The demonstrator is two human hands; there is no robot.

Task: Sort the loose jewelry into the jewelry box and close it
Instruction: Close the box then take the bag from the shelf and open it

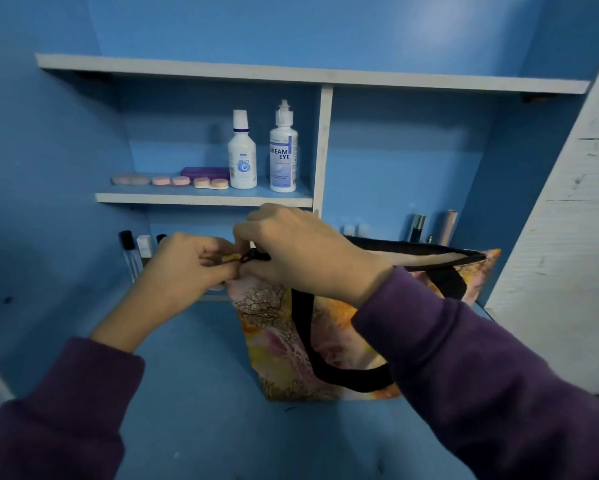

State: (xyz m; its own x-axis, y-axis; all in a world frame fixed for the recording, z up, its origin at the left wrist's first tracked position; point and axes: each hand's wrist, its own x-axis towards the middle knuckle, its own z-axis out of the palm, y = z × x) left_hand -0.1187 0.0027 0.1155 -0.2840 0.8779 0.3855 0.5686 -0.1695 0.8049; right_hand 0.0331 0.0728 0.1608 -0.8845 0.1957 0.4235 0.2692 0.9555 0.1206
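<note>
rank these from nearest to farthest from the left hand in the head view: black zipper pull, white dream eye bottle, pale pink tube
From the left hand:
1. Black zipper pull on the printed bag, just right of it.
2. White Dream Eye bottle, up on the middle shelf.
3. Pale pink tube, far right, behind the bag.

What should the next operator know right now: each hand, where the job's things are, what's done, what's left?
Left hand: pinches the tan zipper tab.
Right hand: grips the printed bag at its top corner, beside the tab.
Bag stands on the blue counter, top gaping toward the right.
Jewelry and jewelry box: not in view.
Done: nothing visible. Left: find jewelry and box, sort, close.
</note>
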